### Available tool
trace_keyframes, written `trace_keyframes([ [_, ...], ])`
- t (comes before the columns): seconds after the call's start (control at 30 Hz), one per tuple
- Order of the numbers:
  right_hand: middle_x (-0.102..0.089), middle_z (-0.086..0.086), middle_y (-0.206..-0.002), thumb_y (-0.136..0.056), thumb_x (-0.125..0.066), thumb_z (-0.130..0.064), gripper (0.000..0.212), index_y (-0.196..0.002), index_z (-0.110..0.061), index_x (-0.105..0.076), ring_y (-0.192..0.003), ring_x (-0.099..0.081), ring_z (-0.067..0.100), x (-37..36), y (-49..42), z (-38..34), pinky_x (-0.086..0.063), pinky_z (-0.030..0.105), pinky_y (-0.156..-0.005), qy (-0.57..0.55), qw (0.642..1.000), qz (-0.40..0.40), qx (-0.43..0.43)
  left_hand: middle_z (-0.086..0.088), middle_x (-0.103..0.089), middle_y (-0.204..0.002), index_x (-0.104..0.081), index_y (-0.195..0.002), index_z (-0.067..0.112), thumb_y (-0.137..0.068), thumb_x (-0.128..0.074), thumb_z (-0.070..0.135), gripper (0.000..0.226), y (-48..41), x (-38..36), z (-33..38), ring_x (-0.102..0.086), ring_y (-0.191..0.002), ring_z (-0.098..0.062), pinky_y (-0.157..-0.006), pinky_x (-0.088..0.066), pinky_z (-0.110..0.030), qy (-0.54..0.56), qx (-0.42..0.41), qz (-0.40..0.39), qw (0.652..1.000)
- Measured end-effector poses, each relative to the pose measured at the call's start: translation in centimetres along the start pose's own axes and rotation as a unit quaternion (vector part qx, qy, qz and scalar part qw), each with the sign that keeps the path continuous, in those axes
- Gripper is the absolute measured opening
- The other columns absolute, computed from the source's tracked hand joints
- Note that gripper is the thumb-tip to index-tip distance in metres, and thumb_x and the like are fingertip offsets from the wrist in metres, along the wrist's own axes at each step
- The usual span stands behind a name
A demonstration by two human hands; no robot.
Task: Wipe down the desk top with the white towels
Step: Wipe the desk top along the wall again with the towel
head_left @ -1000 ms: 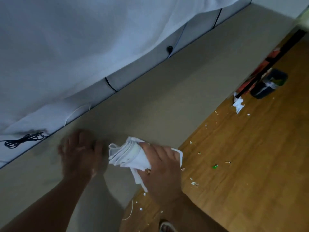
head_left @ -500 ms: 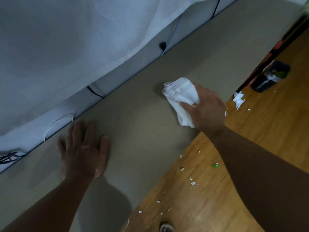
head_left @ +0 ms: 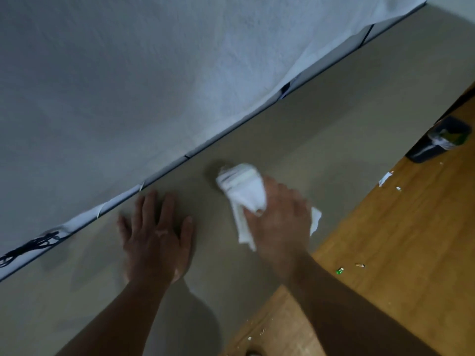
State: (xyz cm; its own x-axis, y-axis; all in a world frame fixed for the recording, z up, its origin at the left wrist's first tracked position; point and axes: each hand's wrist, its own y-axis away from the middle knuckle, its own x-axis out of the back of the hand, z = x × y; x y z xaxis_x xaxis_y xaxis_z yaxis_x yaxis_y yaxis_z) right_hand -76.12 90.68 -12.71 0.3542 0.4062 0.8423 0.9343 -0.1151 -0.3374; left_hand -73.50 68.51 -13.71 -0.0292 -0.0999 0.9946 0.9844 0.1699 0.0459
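1. Left hand [head_left: 156, 237]: palm down, fingers [head_left: 149, 209] straight and spread, flat on the counter [head_left: 321, 140]; left forearm [head_left: 123, 312] bare.
2. Right hand [head_left: 281, 222]: palm down, fingers curled round the bunched white towel [head_left: 243, 187]; right forearm [head_left: 347, 304] bare, reaching forward.

An indoor workroom; whether home or office cannot be told. A long beige desk [head_left: 321, 129] shows it, with a white sheet [head_left: 128, 86] hanging behind the desk and a black cable [head_left: 28, 246] at the desk's back edge. In front of the desk lies wood floor [head_left: 401, 247], with a black bin [head_left: 434, 145] and paper scraps [head_left: 384, 178].
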Motion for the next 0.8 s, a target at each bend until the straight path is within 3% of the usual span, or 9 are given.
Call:
trace_keyframes([
  [0.1, -0.068, 0.002, -0.095, -0.075, -0.064, -0.045, 0.052, -0.121, -0.021, -0.061, -0.085, -0.061, 0.029, 0.3, 2.8, -2.7, -0.050, 0.043, -0.079, -0.023, 0.995, -0.049, 0.082, -0.014, -0.039, -0.164, -0.044, -0.156, 0.023, -0.100, -0.019, 0.062, 0.073, 0.1, 0.0, -0.1, -0.029, -0.155, -0.036, -0.121, -0.023, -0.066, -0.001, -0.007, 0.004, 1.000],
  [0.23, -0.070, 0.003, -0.095, -0.074, -0.077, -0.041, 0.055, -0.123, -0.021, -0.064, -0.082, -0.064, 0.032, -0.4, -0.7, 0.0, -0.047, 0.042, -0.074, -0.015, 0.986, -0.064, 0.156, -0.014, -0.039, -0.164, -0.044, -0.157, 0.022, -0.100, -0.022, 0.060, 0.072, 0.0, -0.1, -0.1, -0.029, -0.155, -0.036, -0.123, -0.022, -0.065, 0.005, 0.003, 0.008, 1.000],
  [0.37, -0.070, 0.010, -0.093, -0.081, -0.074, -0.049, 0.053, -0.122, -0.017, -0.067, -0.077, -0.067, 0.035, -2.9, -7.9, 3.4, -0.055, 0.044, -0.070, 0.014, 0.994, 0.033, 0.104, -0.016, -0.040, -0.163, -0.045, -0.156, 0.019, -0.099, -0.025, 0.058, 0.072, 0.0, -0.4, -0.1, -0.031, -0.154, -0.037, -0.123, -0.022, -0.064, -0.002, 0.002, 0.016, 1.000],
  [0.5, -0.067, 0.011, -0.103, -0.084, -0.054, -0.057, 0.061, -0.133, -0.020, -0.055, -0.092, -0.064, 0.039, -4.3, -14.6, 3.9, -0.053, 0.046, -0.078, 0.023, 1.000, -0.007, -0.004, -0.015, -0.038, -0.164, -0.042, -0.157, 0.020, -0.099, -0.024, 0.059, 0.072, 0.0, -0.5, -0.1, -0.029, -0.155, -0.036, -0.124, -0.022, -0.064, -0.003, 0.003, 0.011, 1.000],
  [0.6, -0.066, 0.010, -0.111, -0.086, -0.054, -0.053, 0.060, -0.138, -0.025, -0.046, -0.101, -0.063, 0.037, -4.7, -16.0, 3.2, -0.052, 0.050, -0.088, 0.035, 0.997, -0.034, -0.053, -0.013, -0.036, -0.165, -0.041, -0.158, 0.021, -0.099, -0.024, 0.060, 0.072, 0.0, -0.5, -0.1, -0.026, -0.156, -0.035, -0.124, -0.021, -0.064, -0.004, 0.006, 0.006, 1.000],
  [0.73, -0.067, 0.008, -0.089, -0.079, -0.059, -0.049, 0.054, -0.125, -0.021, -0.062, -0.081, -0.066, 0.036, -4.6, -12.3, 1.5, -0.051, 0.040, -0.072, 0.032, 0.999, -0.003, 0.006, -0.012, -0.036, -0.165, -0.041, -0.157, 0.022, -0.099, -0.023, 0.061, 0.072, 0.0, -0.3, -0.1, -0.026, -0.156, -0.035, -0.123, -0.022, -0.064, -0.006, 0.003, 0.008, 1.000],
  [0.8, -0.067, 0.007, -0.085, -0.078, -0.064, -0.047, 0.056, -0.128, -0.020, -0.063, -0.075, -0.065, 0.034, -4.0, -9.0, -0.2, -0.048, 0.037, -0.067, 0.024, 0.998, -0.001, 0.053, -0.013, -0.038, -0.164, -0.043, -0.156, 0.020, -0.099, -0.024, 0.059, 0.072, 0.1, -0.2, -0.1, -0.028, -0.155, -0.036, -0.123, -0.022, -0.065, 0.001, 0.000, 0.011, 1.000],
])
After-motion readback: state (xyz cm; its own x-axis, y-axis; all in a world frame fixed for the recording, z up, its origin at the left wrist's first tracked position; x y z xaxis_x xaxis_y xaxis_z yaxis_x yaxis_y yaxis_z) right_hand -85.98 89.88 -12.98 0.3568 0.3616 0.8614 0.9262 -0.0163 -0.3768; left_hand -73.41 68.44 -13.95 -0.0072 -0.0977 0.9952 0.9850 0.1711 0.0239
